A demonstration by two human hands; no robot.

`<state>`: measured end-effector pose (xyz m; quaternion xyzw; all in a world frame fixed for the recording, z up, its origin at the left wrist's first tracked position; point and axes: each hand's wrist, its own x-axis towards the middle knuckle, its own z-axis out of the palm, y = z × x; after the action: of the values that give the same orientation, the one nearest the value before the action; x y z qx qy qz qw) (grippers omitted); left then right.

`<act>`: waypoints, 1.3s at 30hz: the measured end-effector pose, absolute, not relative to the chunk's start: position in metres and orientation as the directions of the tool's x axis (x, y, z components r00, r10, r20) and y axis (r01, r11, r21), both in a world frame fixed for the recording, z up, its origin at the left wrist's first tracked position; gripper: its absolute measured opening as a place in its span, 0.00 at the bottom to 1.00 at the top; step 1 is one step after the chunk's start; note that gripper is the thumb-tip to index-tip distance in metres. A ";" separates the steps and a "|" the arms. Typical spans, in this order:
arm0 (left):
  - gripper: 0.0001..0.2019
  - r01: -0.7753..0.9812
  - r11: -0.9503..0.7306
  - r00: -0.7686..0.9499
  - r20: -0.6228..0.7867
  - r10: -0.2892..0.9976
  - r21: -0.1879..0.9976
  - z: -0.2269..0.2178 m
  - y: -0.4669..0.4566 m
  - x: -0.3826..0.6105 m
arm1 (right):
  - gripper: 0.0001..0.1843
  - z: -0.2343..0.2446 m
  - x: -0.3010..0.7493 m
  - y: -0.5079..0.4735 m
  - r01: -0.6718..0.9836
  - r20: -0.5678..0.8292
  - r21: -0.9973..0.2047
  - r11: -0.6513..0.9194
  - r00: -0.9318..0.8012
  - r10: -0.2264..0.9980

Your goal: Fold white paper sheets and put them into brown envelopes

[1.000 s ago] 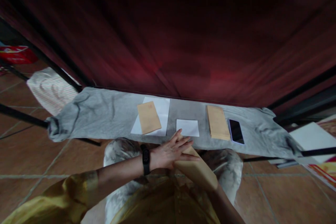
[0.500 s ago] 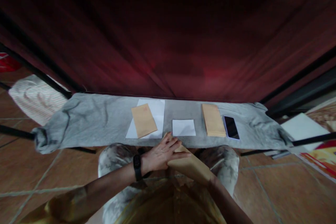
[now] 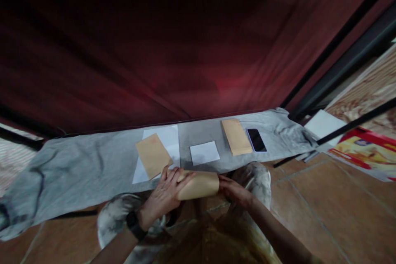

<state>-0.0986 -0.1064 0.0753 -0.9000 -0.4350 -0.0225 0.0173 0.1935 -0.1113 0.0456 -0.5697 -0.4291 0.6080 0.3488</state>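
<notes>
Over my lap, a brown paper envelope point(image 3: 200, 185) is held bowed between both hands. My left hand point(image 3: 167, 189), with a dark band on the wrist, grips its left end, the fingers lying over the top. At the right end, my right hand point(image 3: 234, 189) pinches the edge, and some of its fingertips are hidden by the paper. Just beyond my left hand, another brown envelope point(image 3: 154, 155) rests at a slant on a white sheet point(image 3: 168, 136). A smaller white paper point(image 3: 204, 153) lies on the grey cloth in front of the held envelope.
A stack of brown envelopes point(image 3: 236, 137) and a phone point(image 3: 256, 140) lie on the right of the grey cloth point(image 3: 102, 152). Behind it hangs a dark red curtain point(image 3: 192, 82). A red and yellow box point(image 3: 365, 152) and a white flat thing point(image 3: 324, 123) are at far right.
The held envelope has swung from a slant to nearly level and come up. My right hand has risen into sight at its right end. The view has shifted and tilted.
</notes>
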 end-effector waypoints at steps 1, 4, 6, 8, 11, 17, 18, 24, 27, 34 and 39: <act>0.47 0.804 -0.595 0.594 0.086 0.800 -0.021 0.074 -0.105 -0.105 | 0.21 0.038 0.199 -0.107 -0.031 -0.396 -0.913 -0.408 -0.187 0.899; 0.45 0.861 -0.508 0.502 0.189 0.844 -0.018 0.068 -0.103 -0.124 | 0.24 0.016 0.210 -0.089 0.041 -0.340 -0.940 -0.338 -0.090 0.936; 0.44 0.888 -0.460 0.448 0.245 0.860 -0.011 0.061 -0.103 -0.133 | 0.23 0.007 0.212 -0.071 0.162 -0.306 -0.938 -0.306 0.026 0.952; 0.43 0.905 -0.425 0.410 0.289 0.865 -0.011 0.053 -0.104 -0.137 | 0.22 0.002 0.210 -0.051 0.284 -0.262 -0.915 -0.286 0.121 0.957; 0.45 0.926 -0.377 0.346 0.366 0.864 0.014 0.041 -0.106 -0.138 | 0.21 -0.001 0.203 -0.025 0.442 -0.182 -0.858 -0.262 0.216 0.959; 0.45 0.939 -0.336 0.268 0.465 0.844 0.070 0.027 -0.111 -0.136 | 0.23 0.000 0.183 0.002 0.690 -0.110 -0.666 -0.284 0.285 0.952; 0.46 0.944 -0.319 0.245 0.478 0.843 0.079 0.025 -0.112 -0.137 | 0.23 0.001 0.180 0.004 0.716 -0.109 -0.636 -0.290 0.288 0.951; 0.48 0.950 -0.292 0.203 0.487 0.849 0.114 0.012 -0.117 -0.146 | 0.19 0.000 0.170 0.010 0.798 -0.124 -0.514 -0.315 0.294 0.948; 0.47 0.950 -0.286 0.198 0.473 0.859 0.122 0.008 -0.118 -0.149 | 0.16 -0.002 0.172 0.013 0.802 -0.128 -0.508 -0.316 0.292 0.948; 0.50 0.951 -0.277 0.182 0.478 0.859 0.136 0.004 -0.114 -0.154 | 0.04 -0.012 0.184 0.013 0.731 -0.081 -0.642 -0.232 0.235 0.968; 0.50 0.949 -0.283 0.189 0.466 0.864 0.141 0.001 -0.113 -0.156 | 0.03 -0.014 0.190 0.006 0.592 -0.009 -0.794 -0.135 0.211 0.978</act>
<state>-0.1557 -0.1130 0.0006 -0.7657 -0.5919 -0.2350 0.0898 0.1898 0.0060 -0.0144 -0.6987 -0.5617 0.2814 0.3423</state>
